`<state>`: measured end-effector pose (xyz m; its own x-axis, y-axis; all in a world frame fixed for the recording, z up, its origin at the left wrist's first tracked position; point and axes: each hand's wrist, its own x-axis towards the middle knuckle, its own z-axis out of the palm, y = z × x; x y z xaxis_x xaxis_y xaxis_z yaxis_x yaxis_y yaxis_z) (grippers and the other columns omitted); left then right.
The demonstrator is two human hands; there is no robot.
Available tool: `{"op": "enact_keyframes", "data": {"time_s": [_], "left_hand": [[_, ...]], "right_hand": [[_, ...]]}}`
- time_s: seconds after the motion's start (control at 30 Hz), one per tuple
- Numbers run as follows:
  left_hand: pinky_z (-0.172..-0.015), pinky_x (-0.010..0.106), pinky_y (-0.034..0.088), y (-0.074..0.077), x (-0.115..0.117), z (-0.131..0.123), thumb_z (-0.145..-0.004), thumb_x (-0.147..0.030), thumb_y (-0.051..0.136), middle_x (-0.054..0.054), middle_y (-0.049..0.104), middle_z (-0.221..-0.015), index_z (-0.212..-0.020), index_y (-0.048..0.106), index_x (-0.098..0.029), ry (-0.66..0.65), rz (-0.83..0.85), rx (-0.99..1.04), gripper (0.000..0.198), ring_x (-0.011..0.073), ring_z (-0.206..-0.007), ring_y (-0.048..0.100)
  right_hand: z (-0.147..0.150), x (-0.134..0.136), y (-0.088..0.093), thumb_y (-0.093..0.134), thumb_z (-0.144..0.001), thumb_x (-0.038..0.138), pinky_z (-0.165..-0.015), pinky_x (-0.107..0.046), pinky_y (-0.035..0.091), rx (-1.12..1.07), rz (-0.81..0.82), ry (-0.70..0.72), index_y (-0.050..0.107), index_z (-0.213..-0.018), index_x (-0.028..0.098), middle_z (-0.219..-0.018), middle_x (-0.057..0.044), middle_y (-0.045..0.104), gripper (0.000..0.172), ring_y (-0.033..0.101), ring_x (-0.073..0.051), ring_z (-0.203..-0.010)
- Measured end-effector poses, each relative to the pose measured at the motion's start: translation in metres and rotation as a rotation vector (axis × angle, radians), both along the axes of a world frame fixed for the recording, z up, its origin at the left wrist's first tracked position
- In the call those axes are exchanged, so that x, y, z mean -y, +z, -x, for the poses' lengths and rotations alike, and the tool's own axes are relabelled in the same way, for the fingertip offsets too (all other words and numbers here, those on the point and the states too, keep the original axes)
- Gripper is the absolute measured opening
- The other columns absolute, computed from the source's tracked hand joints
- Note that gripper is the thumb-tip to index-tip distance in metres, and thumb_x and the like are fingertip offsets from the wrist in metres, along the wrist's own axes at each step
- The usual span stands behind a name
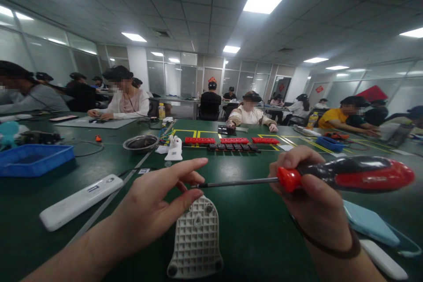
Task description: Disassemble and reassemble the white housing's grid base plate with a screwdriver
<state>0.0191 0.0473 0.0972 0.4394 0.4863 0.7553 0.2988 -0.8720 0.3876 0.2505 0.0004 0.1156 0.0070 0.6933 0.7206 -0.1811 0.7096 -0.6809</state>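
Observation:
My right hand is wrapped around the red and black handle of a screwdriver, whose shaft points left, almost level. At its tip, my left hand pinches a small screw between thumb and fingers, with the index finger stretched out above. The screw is partly covered by the fingertips. Below the left hand, a white plastic base plate with a ribbed grid lies on the green table. Dark round spots show at its corners and near its top.
A white power bank and a blue tray are on the left. Farther off stand a metal bowl, a white plastic part and red strips. A light blue case lies at right. A person sits opposite.

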Motion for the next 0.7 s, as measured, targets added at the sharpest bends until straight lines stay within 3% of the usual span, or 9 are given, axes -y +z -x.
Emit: {"op": "enact_keyframes", "data": {"time_s": [0.2,0.3,0.4,0.53,0.63,0.7], "left_hand": [[-0.068,0.022,0.044,0.002,-0.003,0.002,-0.079,-0.037,0.047,-0.001,0.063,-0.093,-0.116,0.047,-0.030,-0.028,0.108,0.069,0.038,0.0133,-0.080,0.058],[-0.071,0.026,0.044,0.002,-0.026,0.002,-0.082,-0.037,0.040,0.004,0.062,-0.094,-0.114,0.049,-0.023,0.103,0.254,0.076,0.036,0.0161,-0.084,0.057],[-0.071,0.031,0.044,-0.011,-0.058,0.001,-0.078,-0.044,0.042,0.007,0.060,-0.095,-0.112,0.051,-0.018,0.270,0.476,0.057,0.043,0.0204,-0.083,0.057],[-0.063,0.029,0.044,-0.051,-0.083,0.013,-0.069,-0.046,0.053,0.012,0.057,-0.102,-0.101,0.057,-0.014,0.222,1.050,-0.156,0.046,0.0238,-0.086,0.056],[-0.056,0.024,0.044,-0.082,-0.075,0.029,-0.069,-0.052,0.052,0.012,0.059,-0.098,-0.101,0.056,-0.014,0.043,1.483,-0.042,0.050,0.0193,-0.077,0.058],[-0.054,0.023,0.044,-0.094,-0.060,0.035,-0.069,-0.056,0.049,0.012,0.062,-0.091,-0.097,0.058,-0.011,-0.104,1.750,0.046,0.053,0.0170,-0.068,0.060]], "right_hand": [[0.000,-0.003,0.000,0.064,-0.070,0.031,-0.036,-0.017,0.023,-0.043,0.003,-0.033,0.053,-0.076,0.018,-0.056,0.003,0.042,0.018,0.033,-0.007,-0.043],[-0.003,-0.007,0.002,0.064,-0.069,0.031,-0.036,-0.016,0.022,-0.081,0.008,-0.036,0.054,-0.074,0.018,-0.054,0.003,0.042,0.017,0.031,-0.006,-0.041],[-0.009,-0.012,0.005,0.064,-0.069,0.029,-0.035,-0.015,0.023,-0.134,0.011,-0.036,0.055,-0.072,0.018,-0.050,0.004,0.040,0.015,0.030,-0.005,-0.039],[-0.018,-0.017,0.010,0.062,-0.070,0.028,-0.034,-0.013,0.023,-0.201,0.015,-0.056,0.055,-0.071,0.018,-0.048,0.005,0.039,0.011,0.029,-0.004,-0.037],[-0.023,-0.017,0.011,0.061,-0.071,0.027,-0.034,-0.013,0.023,-0.230,-0.001,-0.072,0.054,-0.072,0.018,-0.048,0.006,0.040,0.011,0.030,-0.004,-0.036],[-0.024,-0.016,0.011,0.060,-0.071,0.027,-0.034,-0.013,0.024,-0.234,-0.007,-0.074,0.053,-0.072,0.018,-0.047,0.006,0.040,0.012,0.031,-0.004,-0.036]]}}
